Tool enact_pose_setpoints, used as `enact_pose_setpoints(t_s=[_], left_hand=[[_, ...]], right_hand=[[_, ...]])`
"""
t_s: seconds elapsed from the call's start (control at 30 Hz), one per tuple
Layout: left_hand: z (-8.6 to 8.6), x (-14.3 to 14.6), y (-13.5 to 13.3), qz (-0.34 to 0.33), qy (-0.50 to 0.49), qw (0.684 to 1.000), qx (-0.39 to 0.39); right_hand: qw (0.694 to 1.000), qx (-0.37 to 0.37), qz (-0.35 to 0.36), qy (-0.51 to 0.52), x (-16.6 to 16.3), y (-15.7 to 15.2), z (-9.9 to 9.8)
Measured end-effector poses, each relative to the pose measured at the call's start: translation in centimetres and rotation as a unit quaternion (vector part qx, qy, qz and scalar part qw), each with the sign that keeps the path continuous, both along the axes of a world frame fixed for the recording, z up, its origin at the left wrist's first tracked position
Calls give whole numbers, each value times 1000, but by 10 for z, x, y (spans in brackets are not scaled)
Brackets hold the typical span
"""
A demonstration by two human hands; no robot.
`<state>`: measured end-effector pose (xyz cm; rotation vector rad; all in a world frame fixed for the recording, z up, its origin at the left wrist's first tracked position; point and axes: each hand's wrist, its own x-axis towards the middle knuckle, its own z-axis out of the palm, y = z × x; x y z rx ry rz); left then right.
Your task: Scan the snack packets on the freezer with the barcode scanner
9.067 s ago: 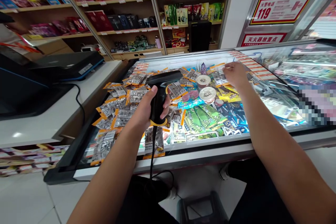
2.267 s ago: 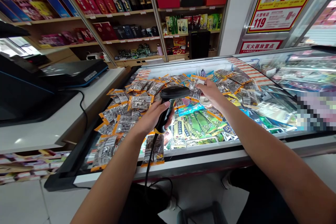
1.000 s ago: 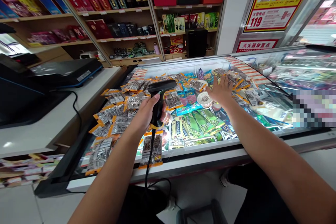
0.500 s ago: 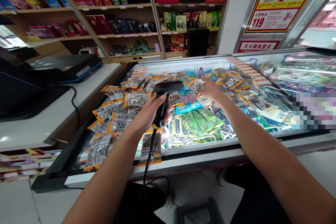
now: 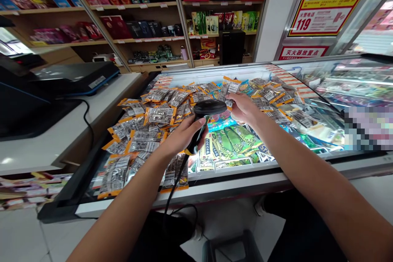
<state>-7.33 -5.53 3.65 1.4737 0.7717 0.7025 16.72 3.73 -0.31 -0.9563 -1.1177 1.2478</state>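
My left hand (image 5: 187, 133) is wrapped round the handle of a black barcode scanner (image 5: 210, 107), its cable hanging down toward the floor. Close to the scanner's head, my right hand (image 5: 242, 106) pinches a clear snack packet (image 5: 229, 86) with orange ends and a printed label, held upright. Many similar packets (image 5: 159, 115) lie in loose heaps on the glass top of a chest freezer (image 5: 215, 184), mostly to the left, with a smaller heap (image 5: 272, 92) to the right. Through the glass, green ice-cream wrappers (image 5: 236, 138) show below my hands.
A white counter (image 5: 30, 153) with a dark flat device (image 5: 76, 77) stands at the left. Shelves of boxes, bottles and bags (image 5: 144, 41) line the back. The freezer (image 5: 334, 159) continues right. A grey stool (image 5: 233, 249) is below, between my legs.
My right hand has lifted the snack packet off the glass and turned it upright. My left hand has moved the barcode scanner right, close to the packet.
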Motion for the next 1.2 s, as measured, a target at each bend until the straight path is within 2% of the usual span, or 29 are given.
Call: enact_pose_setpoints(t_s=[0.27,0.37,0.43,0.5,0.53,0.67,0.7,0.73,0.77,0.8,0.83,0.93,0.97,1.0,1.1,1.2], left_hand=[[-5,2,2,-13,17,1000,-11],[-5,0,3,3,-8,1000,-16],[-4,-1,5,18,-31,999,-14],[0,-4,7,32,-61,998,-7],[2,-6,8,40,-77,996,-3],[12,-14,13,93,-134,987,15],[14,-16,14,108,-144,984,17],[16,-18,16,121,-152,981,16],[17,-20,17,133,-158,978,14],[17,-21,18,141,-161,977,10],[18,-21,19,147,-162,976,6],[17,-21,20,160,-152,975,5],[16,-20,20,162,-147,976,7],[16,-19,20,163,-144,976,9],[14,-17,18,154,-136,979,13],[11,-15,17,131,-122,984,8]], right_hand=[[999,-38,-14,-6,-5,-7,9],[993,-18,-45,-107,0,-6,10],[973,-7,-102,-209,10,-6,12],[929,16,-168,-328,27,-7,14],[897,27,-195,-397,37,-7,15],[718,-2,-268,-642,72,-13,14],[685,-9,-289,-669,76,-14,13],[666,-7,-308,-680,78,-15,12],[663,6,-317,-678,76,-16,11],[679,28,-309,-665,70,-17,10],[710,53,-285,-642,60,-17,9],[844,94,-130,-511,15,-21,2],[879,86,-74,-463,-2,-23,-1],[897,83,-35,-432,-18,-25,-5],[905,103,-17,-413,-51,-28,-16],[912,100,-13,-398,-58,-25,-23]])
